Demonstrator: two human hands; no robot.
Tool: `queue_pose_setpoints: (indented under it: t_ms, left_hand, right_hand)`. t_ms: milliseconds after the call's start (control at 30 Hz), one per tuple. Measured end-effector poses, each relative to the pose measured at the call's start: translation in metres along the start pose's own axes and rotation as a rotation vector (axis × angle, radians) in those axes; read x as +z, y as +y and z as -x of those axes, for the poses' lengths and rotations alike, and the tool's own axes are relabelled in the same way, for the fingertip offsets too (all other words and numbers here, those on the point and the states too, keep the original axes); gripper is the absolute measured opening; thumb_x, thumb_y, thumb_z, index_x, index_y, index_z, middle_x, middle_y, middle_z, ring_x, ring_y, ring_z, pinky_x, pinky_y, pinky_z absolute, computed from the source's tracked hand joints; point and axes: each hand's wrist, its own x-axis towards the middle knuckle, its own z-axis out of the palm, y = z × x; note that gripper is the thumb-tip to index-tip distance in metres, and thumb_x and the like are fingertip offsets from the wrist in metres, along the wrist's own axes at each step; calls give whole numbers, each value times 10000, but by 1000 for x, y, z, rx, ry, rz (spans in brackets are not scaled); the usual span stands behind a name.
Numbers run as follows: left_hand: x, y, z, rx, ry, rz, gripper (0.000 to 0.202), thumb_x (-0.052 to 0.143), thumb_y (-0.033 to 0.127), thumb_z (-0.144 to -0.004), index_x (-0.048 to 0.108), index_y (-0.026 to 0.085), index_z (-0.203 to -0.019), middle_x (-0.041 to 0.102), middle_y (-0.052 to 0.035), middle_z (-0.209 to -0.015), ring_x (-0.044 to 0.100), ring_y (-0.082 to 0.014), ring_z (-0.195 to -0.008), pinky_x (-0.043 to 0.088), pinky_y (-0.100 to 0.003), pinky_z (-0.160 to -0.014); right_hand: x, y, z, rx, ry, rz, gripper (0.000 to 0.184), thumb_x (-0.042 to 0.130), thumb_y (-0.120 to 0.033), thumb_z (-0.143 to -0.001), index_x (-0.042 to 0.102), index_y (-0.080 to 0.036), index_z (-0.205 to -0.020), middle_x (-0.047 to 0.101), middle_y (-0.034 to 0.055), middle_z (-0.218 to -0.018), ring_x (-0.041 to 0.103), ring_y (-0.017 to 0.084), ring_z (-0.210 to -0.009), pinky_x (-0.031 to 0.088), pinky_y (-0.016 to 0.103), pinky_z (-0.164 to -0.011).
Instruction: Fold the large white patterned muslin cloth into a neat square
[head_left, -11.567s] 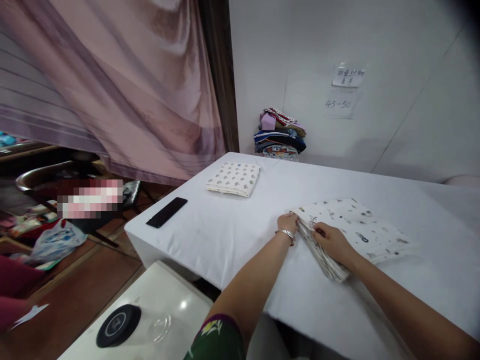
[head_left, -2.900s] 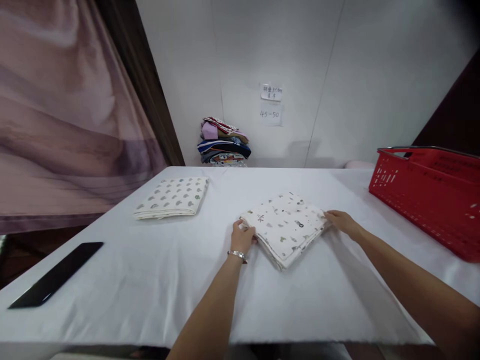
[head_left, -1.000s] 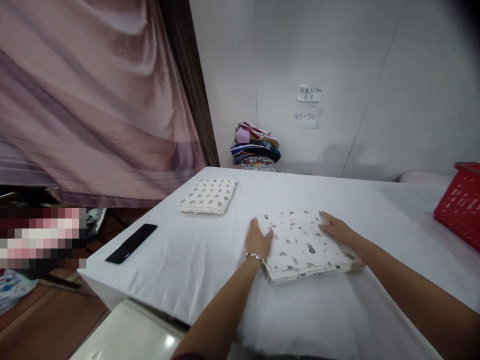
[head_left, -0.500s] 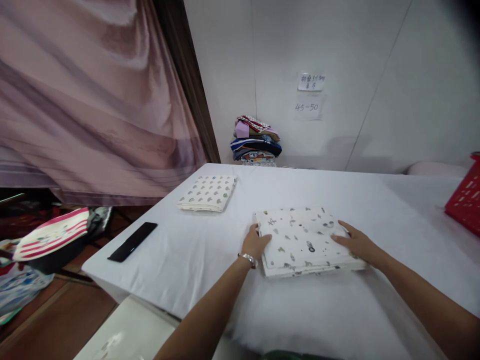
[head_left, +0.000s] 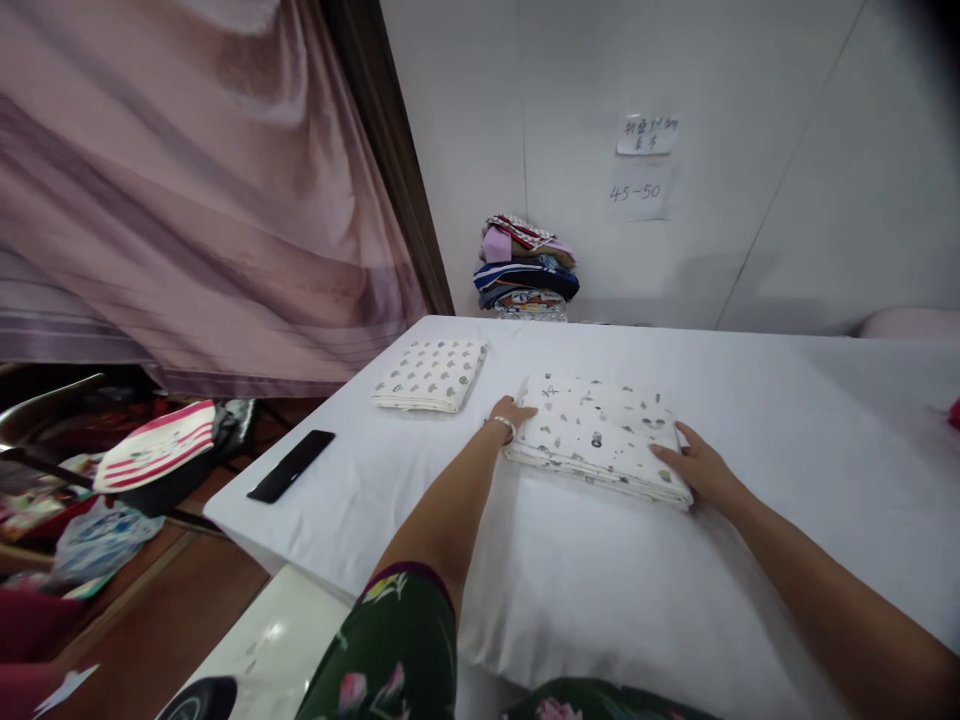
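Observation:
A folded white cloth with small scattered prints lies on the white-covered table. At its left edge, my left hand, with a bracelet at the wrist, grips the side with the thumb on top. My right hand holds the opposite edge, thumb over the upper layer and fingers along the side. The fingers beneath the edges are partly hidden. To the left rests a second folded cloth with rows of grey prints, apart from both hands.
A black flat object lies near the table's left edge. Behind the table stands a stack of folded textiles against the wall. A pink curtain hangs at left, above bags and clutter. Paper signs are on the wall.
The printed cloth has moved farther from me and turned slightly, with both hands still at its sides. The view has shifted, so the red basket at right is almost out of sight.

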Motion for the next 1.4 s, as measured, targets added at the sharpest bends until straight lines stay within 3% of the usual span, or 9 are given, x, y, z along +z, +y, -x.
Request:
queue_pose_setpoints:
  t_ms: [133, 233, 367, 467, 533, 867, 1067, 1233, 1400]
  left_hand:
    - [4, -24, 10, 18, -68, -7, 641, 708, 370, -668, 465, 155, -1221, 565, -126, -1198, 569, -224, -1017, 438, -296, -847]
    - [0, -30, 26, 126, -31, -26, 614, 681, 333, -701, 453, 167, -1247, 520, -112, -1249, 556, -211, -1021, 444, -304, -854]
    - [-5, -38, 51, 534, 130, -128, 338, 622, 197, -744, 592, 196, -1081, 567, -62, -1159, 520, -191, -1049, 420, -326, -916]
    - [-6, -44, 63, 827, 70, -279, 176, 599, 198, -777, 654, 218, -943, 626, -28, -1033, 518, -181, -1021, 406, -335, -922]
    - [-6, -46, 67, 921, -16, -421, 145, 574, 220, -806, 662, 225, -921, 639, -21, -1005, 532, -179, -976, 415, -343, -886]
    - [-9, -33, 65, 838, -147, -780, 141, 531, 228, -833, 647, 231, -913, 619, -19, -1026, 528, -189, -971, 406, -339, -822]
    - [-8, -24, 64, 870, -150, -859, 161, 481, 187, -849, 640, 195, -820, 616, -36, -965, 512, -185, -952, 382, -320, -782]
    - [-15, -35, 68, 1029, -35, -860, 208, 389, 128, -876, 589, 158, -825, 601, -45, -835, 512, -153, -828, 360, -309, -802]
    - [-16, -53, 73, 1035, -49, -859, 201, 390, 144, -881, 589, 168, -867, 599, -52, -867, 514, -157, -849, 364, -308, -804]
  right_hand:
    - [-3, 12, 9, -61, 14, 119, 870, 528, -626, -733, 247, -176, -1423, 621, 134, -1038, 625, 242, -824, 489, 353, -734]
    - [-6, 18, 22, -206, 97, 259, 755, 475, -607, -771, 324, -194, -1385, 584, 116, -1137, 613, 228, -813, 494, 341, -665]
    - [-4, 15, 42, -533, 218, 327, 434, 444, -491, -828, 538, -248, -1175, 552, 48, -1207, 553, 224, -995, 494, 319, -702]
    - [3, 7, 50, -685, 122, 384, 321, 438, -447, -852, 609, -250, -1039, 607, 36, -1112, 530, 225, -1039, 475, 353, -807]
    - [9, 2, 51, -744, 38, 438, 293, 426, -417, -867, 634, -247, -986, 623, 37, -1073, 536, 222, -1024, 453, 374, -857]
    - [19, 1, 39, -654, -105, 428, 301, 412, -422, -868, 648, -255, -953, 628, 25, -985, 563, 203, -915, 471, 337, -747]
    - [20, 3, 39, -652, -57, 375, 294, 399, -429, -874, 644, -266, -881, 635, 23, -951, 574, 207, -895, 466, 328, -722]
    - [26, 18, 41, -775, 77, 298, 293, 405, -438, -881, 626, -249, -918, 623, 36, -1006, 554, 207, -958, 457, 343, -806]
    - [28, 17, 44, -819, 62, 351, 284, 399, -404, -890, 638, -252, -911, 627, 30, -986, 555, 198, -944, 464, 344, -812]
